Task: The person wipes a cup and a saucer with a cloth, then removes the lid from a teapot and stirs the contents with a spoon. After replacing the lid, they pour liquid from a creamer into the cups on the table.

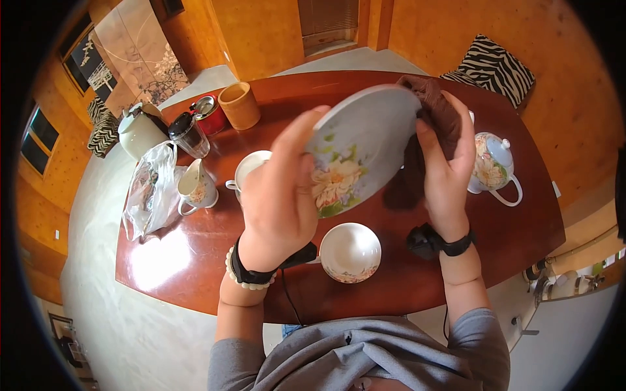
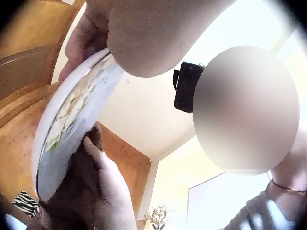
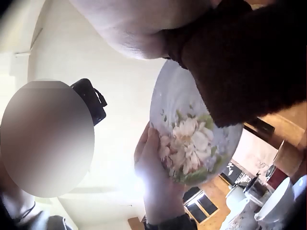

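A round plate (image 1: 375, 140), pale blue with a large flower print, is held up tilted above the table. My left hand (image 1: 277, 195) grips its left rim, thumb on the printed face. My right hand (image 1: 451, 173) holds a dark brown cloth (image 1: 412, 173) against the opposite rim, with the thumb over the cloth at the plate's edge. In the right wrist view the cloth (image 3: 249, 67) hangs across part of the plate (image 3: 192, 139). Below the plate, a white cup (image 1: 351, 253) with a flowered outside stands upright on the table. Another white cup (image 1: 250, 167) is partly hidden behind my left hand.
On the red-brown table (image 1: 287, 91), a flowered teapot (image 1: 489, 166) stands right. To the left are a flowered creamer (image 1: 197, 188), a plastic bag (image 1: 149, 202), a black-lidded jar (image 1: 189, 135), a red canister (image 1: 208, 117), a wooden cup (image 1: 239, 107) and a pale kettle (image 1: 139, 135).
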The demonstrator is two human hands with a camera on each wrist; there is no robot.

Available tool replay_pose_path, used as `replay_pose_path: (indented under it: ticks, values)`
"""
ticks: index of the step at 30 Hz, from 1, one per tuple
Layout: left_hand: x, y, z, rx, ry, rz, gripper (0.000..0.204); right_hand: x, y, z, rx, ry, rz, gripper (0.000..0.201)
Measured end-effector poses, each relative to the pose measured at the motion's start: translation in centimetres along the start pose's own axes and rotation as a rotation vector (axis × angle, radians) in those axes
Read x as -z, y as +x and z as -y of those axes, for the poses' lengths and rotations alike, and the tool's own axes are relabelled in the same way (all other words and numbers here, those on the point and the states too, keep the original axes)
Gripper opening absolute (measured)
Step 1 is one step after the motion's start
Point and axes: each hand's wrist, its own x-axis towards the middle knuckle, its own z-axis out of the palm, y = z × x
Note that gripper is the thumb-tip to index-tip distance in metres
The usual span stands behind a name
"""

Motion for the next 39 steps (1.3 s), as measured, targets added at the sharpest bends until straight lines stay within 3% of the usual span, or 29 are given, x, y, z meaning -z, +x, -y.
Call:
replay_pose_path:
  ticks: [3,4,6,9,12,15,18,22,23,25,26,30,32,34,36,37,39]
  values:
    - [-0.1,-0.7,0.1,0.045,-0.052,-0.199,0.033,-2.4,-1.5,-0.3,-0.153,0.294,-0.035,0.042]
    - [-0.3,-0.8,0.0,0.077,-0.143,-0.271,0.035,-3.5,-2.3,-0.5,-0.127,0.325,-0.046,0.04]
    - [-0.5,-0.9,-0.1,0.086,-0.092,-0.25,0.034,-3.9,-2.8,-1.0,-0.227,0.427,0.019,0.04]
    - [-1.2,-0.9,0.1,0.027,-0.127,-0.174,0.033,-2.8,-1.3,-1.3,-0.461,0.59,-0.03,0.039]
    - [-1.6,-0.9,-0.1,0.118,-0.279,-0.058,0.033,-1.3,0.6,-0.6,-0.341,0.428,-0.163,0.036]
    - [-1.1,-0.4,-1.0,0.328,-0.466,0.096,0.036,0.4,1.9,-1.2,-0.01,0.194,-0.076,0.034]
    - [-1.5,-0.7,-0.9,0.469,-0.565,0.161,0.036,1.8,1.2,-0.9,0.146,-0.315,0.098,0.037]
    - [-1.1,-1.0,0.0,0.441,-0.503,0.194,0.034,1.5,1.5,-1.8,0.075,-0.11,0.072,0.034]
    - [-1.1,-1.1,-0.2,0.421,-0.432,0.169,0.034,1.1,1.4,-1.5,0.035,0.033,0.027,0.034]
    - [-2.6,-1.9,1.4,0.309,-0.428,-0.049,0.034,-0.4,1.0,-0.8,-0.044,0.318,-0.064,0.035]
    - [-2.9,-1.9,0.9,0.356,-0.445,-0.149,0.034,-1.3,0.2,-1.3,-0.155,0.425,-0.191,0.039]
    - [-3.9,-1.9,0.5,0.459,-0.545,-0.37,0.041,-3.5,-2.2,-2.0,-0.304,0.46,-0.075,0.037]
    - [-3.5,-1.6,0.7,0.377,-0.499,-0.189,0.037,-2.7,-1.2,-2.6,-0.351,0.434,-0.046,0.035]
    - [-2.8,-1.3,0.3,0.407,-0.525,0.01,0.035,-1.8,0.2,-1.9,-0.347,0.487,-0.167,0.034]
    - [-2.2,-0.9,-1.0,0.543,-0.63,0.227,0.036,-0.1,1.5,-3.3,-0.06,0.286,-0.188,0.033]
    - [-2.5,-0.6,-1.4,0.638,-0.888,0.201,0.036,0.8,2.0,-3.2,-0.008,0.13,-0.153,0.032]
    - [-2.8,-0.8,-1.1,0.608,-0.841,0.138,0.036,1.2,2.1,-2.4,0.139,-0.025,-0.067,0.03]
